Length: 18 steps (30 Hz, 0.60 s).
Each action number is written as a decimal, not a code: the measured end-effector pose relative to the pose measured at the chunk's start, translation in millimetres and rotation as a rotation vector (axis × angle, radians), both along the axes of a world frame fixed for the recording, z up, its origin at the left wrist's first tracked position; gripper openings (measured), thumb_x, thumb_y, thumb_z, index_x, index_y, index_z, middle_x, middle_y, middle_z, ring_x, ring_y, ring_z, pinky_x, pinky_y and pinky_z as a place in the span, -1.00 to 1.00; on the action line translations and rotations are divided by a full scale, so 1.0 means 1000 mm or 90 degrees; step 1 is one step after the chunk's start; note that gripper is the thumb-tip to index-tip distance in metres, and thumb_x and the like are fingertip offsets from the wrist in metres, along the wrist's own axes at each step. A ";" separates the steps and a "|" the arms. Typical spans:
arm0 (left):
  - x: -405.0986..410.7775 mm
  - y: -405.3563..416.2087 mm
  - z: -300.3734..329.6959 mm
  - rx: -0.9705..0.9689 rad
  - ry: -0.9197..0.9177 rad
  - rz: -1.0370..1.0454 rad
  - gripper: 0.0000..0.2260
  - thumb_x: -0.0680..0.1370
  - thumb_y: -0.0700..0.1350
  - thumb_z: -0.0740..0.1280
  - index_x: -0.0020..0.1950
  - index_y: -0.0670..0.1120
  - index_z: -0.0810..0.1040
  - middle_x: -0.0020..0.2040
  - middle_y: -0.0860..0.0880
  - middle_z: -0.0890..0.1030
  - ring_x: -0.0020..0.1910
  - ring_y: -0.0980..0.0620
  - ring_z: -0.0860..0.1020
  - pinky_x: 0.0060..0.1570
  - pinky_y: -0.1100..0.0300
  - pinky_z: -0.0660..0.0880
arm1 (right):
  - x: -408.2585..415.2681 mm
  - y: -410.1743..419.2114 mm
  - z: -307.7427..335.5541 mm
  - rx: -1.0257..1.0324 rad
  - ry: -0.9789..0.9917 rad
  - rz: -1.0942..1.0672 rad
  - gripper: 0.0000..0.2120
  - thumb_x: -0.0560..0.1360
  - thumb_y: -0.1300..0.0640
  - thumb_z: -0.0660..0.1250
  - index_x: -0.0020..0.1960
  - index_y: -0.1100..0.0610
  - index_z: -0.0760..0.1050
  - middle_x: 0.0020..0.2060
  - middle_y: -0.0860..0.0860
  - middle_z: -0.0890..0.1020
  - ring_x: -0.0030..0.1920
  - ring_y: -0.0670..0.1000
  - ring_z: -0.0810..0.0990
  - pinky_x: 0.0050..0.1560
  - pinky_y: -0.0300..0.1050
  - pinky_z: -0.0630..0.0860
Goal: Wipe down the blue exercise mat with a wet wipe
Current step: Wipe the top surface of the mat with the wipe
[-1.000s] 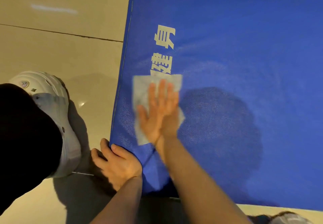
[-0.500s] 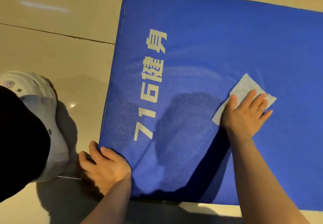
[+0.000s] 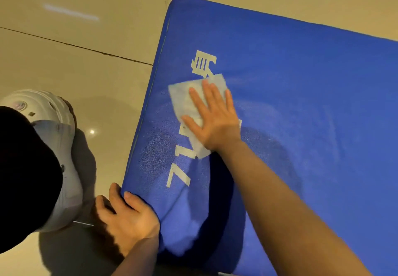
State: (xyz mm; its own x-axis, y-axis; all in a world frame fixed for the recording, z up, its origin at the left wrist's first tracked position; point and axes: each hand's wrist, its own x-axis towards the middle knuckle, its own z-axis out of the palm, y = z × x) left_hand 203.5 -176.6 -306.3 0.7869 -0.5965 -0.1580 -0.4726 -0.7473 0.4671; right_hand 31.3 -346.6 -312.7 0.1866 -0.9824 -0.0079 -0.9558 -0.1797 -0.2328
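While the thick blue padded exercise mat (image 3: 301, 103) is lying flat on the glossy beige tiled floor (image 3: 75, 60), the right hand (image 3: 213, 120) is pressing down on a pale, thin, crumpled wet wipe (image 3: 185, 101) with fingers straight and slightly fanned, palm flat. Wipe is sitting directly under that palm and fingers, its free edges sticking out past the fingertips and to the thumb side; a strip is also showing just below the heel of the hand. Both are covering the middle of the pale printed lettering (image 3: 202, 64) on the mat; characters are showing beyond the fingertips, and numerals toward the wrist.

Left hand (image 3: 127, 217) is gripping the mat's near corner: thumb lying on the top surface, fingers curled around the edge toward the floor. Mat fabric is bunching into folds just beside this grip.

Beside the left hand, a light grey clog-style shoe (image 3: 53, 146) is resting on the floor, partly hidden by a dark trouser leg (image 3: 21, 178).
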 end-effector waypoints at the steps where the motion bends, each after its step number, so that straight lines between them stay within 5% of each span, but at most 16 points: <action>1: -0.001 0.000 0.000 -0.003 -0.014 -0.004 -0.44 0.56 0.14 -0.02 0.43 -0.08 0.45 0.47 -0.26 0.31 0.15 -0.44 0.45 0.13 -0.25 0.40 | -0.028 -0.014 0.004 0.054 0.041 -0.089 -0.37 0.60 -0.30 -0.02 0.59 -0.06 0.07 0.59 0.09 0.04 0.58 0.07 0.00 0.51 0.12 -0.26; 5: -0.005 -0.003 0.003 0.012 -0.049 -0.015 -0.49 0.57 0.08 0.02 0.40 -0.09 0.49 0.43 -0.24 0.36 0.15 -0.38 0.42 -0.02 -0.23 0.40 | -0.108 -0.040 0.021 0.185 0.063 -0.549 -0.31 0.62 -0.27 -0.12 0.61 0.08 -0.15 0.58 0.18 -0.12 0.58 0.17 -0.16 0.51 0.18 -0.28; 7: -0.003 -0.004 0.001 0.022 -0.050 -0.005 -0.48 0.56 0.08 0.02 0.40 -0.08 0.49 0.43 -0.23 0.36 0.18 -0.35 0.41 -0.03 -0.22 0.40 | -0.088 -0.053 0.021 0.210 0.051 -0.598 -0.33 0.65 -0.21 -0.14 0.60 0.16 -0.18 0.57 0.22 -0.14 0.56 0.24 -0.17 0.52 0.19 -0.26; 14: -0.001 -0.004 -0.002 0.017 -0.070 -0.023 -0.51 0.58 0.06 0.03 0.38 -0.10 0.52 0.40 -0.26 0.39 0.14 -0.34 0.42 -0.05 -0.18 0.41 | 0.088 -0.051 0.013 0.142 0.047 -0.081 -0.41 0.67 -0.16 -0.15 0.60 0.03 -0.20 0.58 0.12 -0.21 0.56 0.21 -0.27 0.49 0.13 -0.34; 18: 0.001 0.000 -0.005 -0.001 -0.054 -0.013 -0.48 0.57 0.09 0.02 0.40 -0.10 0.50 0.42 -0.27 0.36 0.15 -0.41 0.43 0.05 -0.26 0.42 | 0.048 -0.048 0.016 0.145 0.047 0.043 -0.39 0.64 -0.26 -0.09 0.60 -0.10 -0.17 0.59 0.00 -0.19 0.57 0.05 -0.24 0.50 0.03 -0.33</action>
